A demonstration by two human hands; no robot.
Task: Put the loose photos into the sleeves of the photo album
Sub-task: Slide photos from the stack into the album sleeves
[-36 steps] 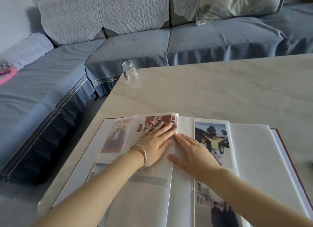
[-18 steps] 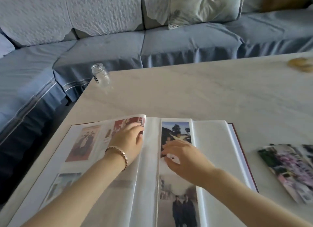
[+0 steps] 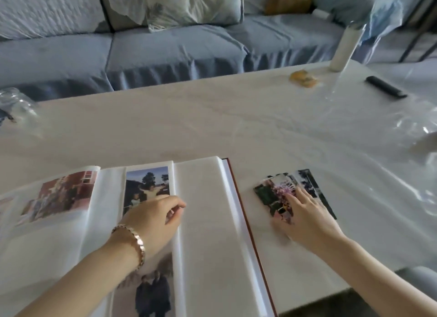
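Observation:
The photo album (image 3: 208, 222) lies open on the pale table (image 3: 212, 122), red cover edge at its right. Its right page holds a photo of people by a car (image 3: 146, 182) and below it one of two dark-clad figures (image 3: 153, 293); the column beside them is blank. My left hand (image 3: 153, 219), with a bracelet on the wrist, rests on that page, fingers curled, pinching the sleeve edge. The stack of loose photos (image 3: 272, 191) lies on the table right of the album. My right hand (image 3: 305, 219) lies flat on the stack with straight fingers.
A glass jar (image 3: 16, 106) stands at the table's far left edge. At the far right are a white bottle (image 3: 343, 49), an orange scrap (image 3: 302, 78), a black remote (image 3: 385, 89) and clear plastic wrap (image 3: 413, 127). A blue sofa (image 3: 165, 52) runs behind the table.
My right hand left the album page and reached right onto the loose photo stack. My left hand moved from the left page to the right page's sleeve edge. The view swung right.

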